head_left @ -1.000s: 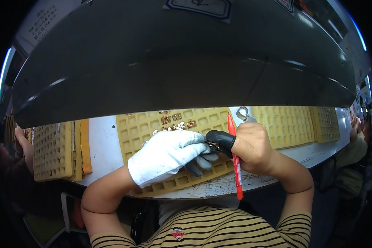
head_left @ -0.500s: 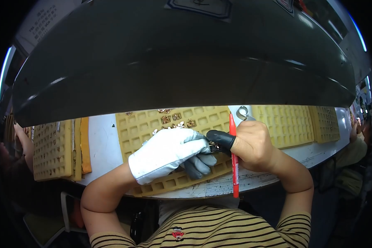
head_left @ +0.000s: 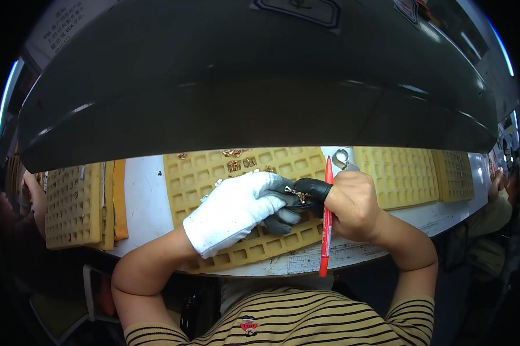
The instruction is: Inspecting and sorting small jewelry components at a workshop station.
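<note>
My left hand (head_left: pixel 231 207) wears a white glove with grey fingers. Its thumb and fingers are closed on a small gold-coloured metal piece (head_left: pixel 300 196), partly covered by fingertips. On the other side, my right hand (head_left: pixel 355 202) has black covers on the thumb and finger, which pinch the same piece. A red marker pen (head_left: pixel 326 245) is also tucked in that hand, standing nearly upright across the fingers. Both hands are above a yellow tray (head_left: pixel 171 199) of square pockets. Several shiny copper-coloured pieces (head_left: pixel 234 166) lie in its pockets beyond my left hand.
A large dark hood (head_left: pixel 254 109) overhangs the white table (head_left: pixel 141 199). More yellow pocketed trays stand at the left (head_left: pixel 69 207) and right (head_left: pixel 395 173). Behind my right hand lies a silver metal ring (head_left: pixel 341 156). Other people's hands show at the far left (head_left: pixel 35 193) and far right (head_left: pixel 495 181).
My left hand has turned and risen slightly, its fingers nearer the right hand's. More of the metal piece shows between them. The pen's lower end has swung a little to the left.
</note>
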Tool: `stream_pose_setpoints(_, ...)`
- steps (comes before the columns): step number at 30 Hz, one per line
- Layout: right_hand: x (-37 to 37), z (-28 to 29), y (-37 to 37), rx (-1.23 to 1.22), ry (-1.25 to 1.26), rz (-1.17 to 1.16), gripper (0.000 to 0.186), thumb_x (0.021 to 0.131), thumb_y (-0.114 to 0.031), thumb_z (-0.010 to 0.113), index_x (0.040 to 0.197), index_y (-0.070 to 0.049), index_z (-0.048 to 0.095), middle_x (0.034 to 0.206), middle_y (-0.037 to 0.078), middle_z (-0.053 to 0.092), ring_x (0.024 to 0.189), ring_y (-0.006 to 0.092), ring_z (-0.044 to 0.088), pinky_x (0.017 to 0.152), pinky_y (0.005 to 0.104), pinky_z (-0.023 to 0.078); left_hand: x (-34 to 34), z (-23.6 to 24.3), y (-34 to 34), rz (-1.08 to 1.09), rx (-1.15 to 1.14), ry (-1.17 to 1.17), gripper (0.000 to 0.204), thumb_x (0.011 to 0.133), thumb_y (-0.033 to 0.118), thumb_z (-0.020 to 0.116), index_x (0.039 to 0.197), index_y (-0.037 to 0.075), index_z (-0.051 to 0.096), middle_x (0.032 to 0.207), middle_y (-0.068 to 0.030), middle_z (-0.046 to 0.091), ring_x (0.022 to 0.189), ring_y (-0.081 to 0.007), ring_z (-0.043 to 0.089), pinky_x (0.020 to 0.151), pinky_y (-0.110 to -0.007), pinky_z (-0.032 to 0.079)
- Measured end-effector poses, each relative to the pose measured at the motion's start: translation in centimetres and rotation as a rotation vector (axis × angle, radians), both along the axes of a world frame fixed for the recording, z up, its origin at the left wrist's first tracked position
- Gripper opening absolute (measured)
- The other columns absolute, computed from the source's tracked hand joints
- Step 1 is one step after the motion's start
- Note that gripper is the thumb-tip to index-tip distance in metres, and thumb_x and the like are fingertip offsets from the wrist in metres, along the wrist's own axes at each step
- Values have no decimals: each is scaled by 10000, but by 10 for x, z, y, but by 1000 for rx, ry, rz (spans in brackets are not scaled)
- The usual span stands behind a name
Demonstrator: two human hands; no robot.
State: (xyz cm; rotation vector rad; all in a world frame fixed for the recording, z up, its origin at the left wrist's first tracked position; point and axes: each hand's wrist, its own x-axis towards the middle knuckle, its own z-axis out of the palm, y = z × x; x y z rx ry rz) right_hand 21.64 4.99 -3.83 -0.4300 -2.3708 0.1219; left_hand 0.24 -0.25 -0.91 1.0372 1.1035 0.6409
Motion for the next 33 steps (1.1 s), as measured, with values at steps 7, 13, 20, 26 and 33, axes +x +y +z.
stream_pose_setpoints(7,3,3,-5,226,-83,-43,147,584,-55,613,634,-113,487,487,-15,398,397,131,433,402,266,313,3,9,1,-139,124,92,365,908,236,638,1190,7,600,1041,-84,683,950,-140,638,843,-263,500)
stream_pose_setpoints(13,2,3,-8,75,-76,10,174,547,-91,647,660,-93,516,478,2,427,400,170,444,424,299,339,0,18,2,-62,97,287,358,909,296,641,1131,15,639,931,-64,686,820,-101,639,713,-256,515)
stream_pose_setpoints(20,9,2,-1,-5,-61,-13,425,606,-21,708,1029,1,676,626,46,613,484,198,552,461,310,414,4,2,2,-148,320,469,311,912,295,587,1111,72,670,863,-106,680,720,-205,661,666,-314,514)
stream_pose_setpoints(26,8,0,1,-36,-57,-8,403,605,-26,682,1008,-8,678,618,42,615,489,203,565,451,312,412,5,0,0,-68,302,450,299,878,250,646,1085,36,675,879,-95,695,752,-166,658,663,-281,516)
stream_pose_setpoints(33,11,4,2,59,-83,-36,378,613,-38,663,988,8,677,566,12,561,464,176,539,437,305,385,5,17,0,46,269,389,308,855,175,706,1091,-17,662,907,-80,710,795,-102,674,703,-235,539)
